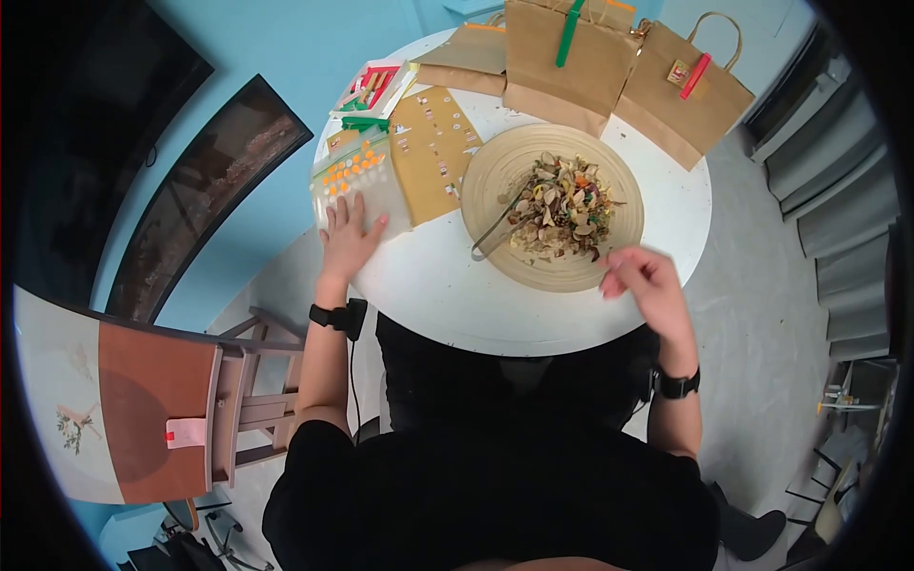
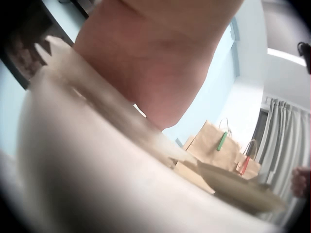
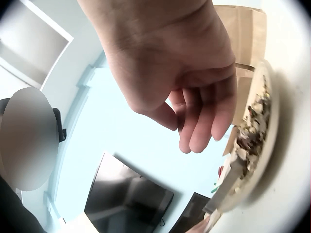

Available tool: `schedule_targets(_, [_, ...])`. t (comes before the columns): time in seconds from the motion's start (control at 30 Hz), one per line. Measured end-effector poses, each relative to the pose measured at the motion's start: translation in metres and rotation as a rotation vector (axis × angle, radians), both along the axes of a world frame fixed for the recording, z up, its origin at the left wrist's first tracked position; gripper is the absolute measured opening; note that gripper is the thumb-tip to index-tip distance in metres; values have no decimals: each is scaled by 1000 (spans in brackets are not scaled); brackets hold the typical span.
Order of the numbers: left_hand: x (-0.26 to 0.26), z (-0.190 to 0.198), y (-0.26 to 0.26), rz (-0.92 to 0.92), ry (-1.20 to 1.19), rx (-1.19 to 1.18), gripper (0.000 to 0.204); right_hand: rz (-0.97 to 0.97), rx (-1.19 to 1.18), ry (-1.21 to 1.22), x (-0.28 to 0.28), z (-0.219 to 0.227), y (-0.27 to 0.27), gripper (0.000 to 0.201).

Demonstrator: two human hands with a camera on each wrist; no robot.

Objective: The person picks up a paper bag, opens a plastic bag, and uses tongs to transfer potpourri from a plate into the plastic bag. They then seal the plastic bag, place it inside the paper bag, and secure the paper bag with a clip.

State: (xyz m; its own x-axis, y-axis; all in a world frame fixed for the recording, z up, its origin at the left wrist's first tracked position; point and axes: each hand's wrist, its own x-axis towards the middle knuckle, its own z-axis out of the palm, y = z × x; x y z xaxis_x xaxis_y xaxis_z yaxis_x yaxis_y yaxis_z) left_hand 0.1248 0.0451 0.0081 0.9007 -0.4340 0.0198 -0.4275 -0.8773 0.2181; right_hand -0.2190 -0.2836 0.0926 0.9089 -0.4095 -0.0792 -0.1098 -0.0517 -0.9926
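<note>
My left hand (image 1: pixel 348 240) lies with fingers spread on a translucent zip bag (image 1: pixel 388 202) that has rows of orange and white dots. Just off the near right rim of a round woven plate (image 1: pixel 486 162), my right hand (image 1: pixel 652 285) hangs in the air, its fingers loosely bent and holding nothing. On that plate sits a heap of dried petals and plant bits (image 1: pixel 571 205). Metal tongs (image 1: pixel 486 246) lean on the heap, their end over the plate's left rim. In the right wrist view, the right hand's fingertips (image 3: pixel 197 145) point down with no object among them.
Brown paper bags (image 1: pixel 566 81) with green and red clips stand along the table's far edge. A patterned kraft sheet (image 1: pixel 433 152) lies between zip bag and plate. Behind the zip bag is a white tray (image 1: pixel 405 93) holding red and green pieces. The white table (image 1: pixel 457 314) is round.
</note>
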Motion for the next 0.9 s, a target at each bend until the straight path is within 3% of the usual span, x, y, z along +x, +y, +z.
schedule_targets(0.13, [7,-25,-2,13,-52,-15,83,-108,-372,-165,58,46,-41,23])
schedule_targets(0.23, [5,-13,1,25,-47,-124,76,-199,-794,-228,125,80,-67,25])
schedule_targets(0.3, [-5,-4,6,-50,-147,-329,65,-210,-1042,-275,168,103,-78,27])
schedule_targets(0.4, [-47,25,12,-73,-136,-553,51,-375,-1437,-156,234,112,-112,31])
schedule_targets(0.5, [-84,32,24,-85,-173,-608,42,-292,-1474,220,279,119,-142,34])
schedule_targets(0.57, [-104,28,34,-106,-202,-655,36,-301,-1523,200,291,114,-158,35])
schedule_targets(0.73, [-134,16,46,-66,-9,-837,27,-294,-1535,151,290,127,-153,38])
schedule_targets(0.8, [-135,8,46,-68,88,-912,25,-280,-1521,68,291,142,-169,39])
schedule_targets(0.9, [-130,3,44,-88,83,-904,22,-406,-1314,-125,251,197,-144,39])
